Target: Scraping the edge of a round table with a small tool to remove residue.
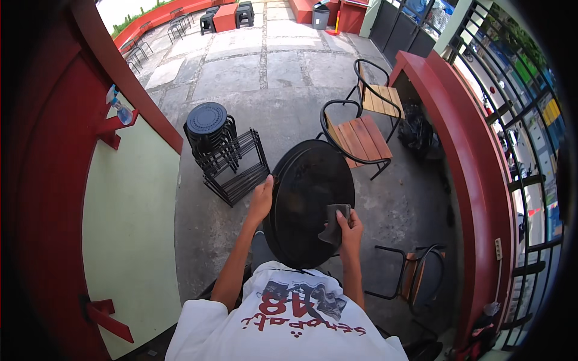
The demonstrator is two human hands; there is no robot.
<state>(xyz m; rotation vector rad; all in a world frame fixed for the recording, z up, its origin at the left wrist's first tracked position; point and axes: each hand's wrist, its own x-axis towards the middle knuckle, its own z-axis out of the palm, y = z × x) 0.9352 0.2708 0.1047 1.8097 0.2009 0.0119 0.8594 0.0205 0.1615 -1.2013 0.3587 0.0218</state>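
A stack of round black discs, probably tabletops (302, 194), stands tilted on edge before my torso. At its left rim is my left hand (263, 198), gripping the edge with the thumb up. My right hand (351, 225) holds a folded dark grey cloth (334, 225) against the lower right part of the front disc's face. What supports the discs from below is hidden.
Stacked round black metal stools (207, 118) and folded black metal frames (235, 167) stand ahead left. Wood-slat armchairs (363, 135) (381, 97) are ahead right; another chair (413, 275) lies right. A spray bottle (121, 108) rests on a red bracket (108, 128). A red ledge (469, 149) borders the right.
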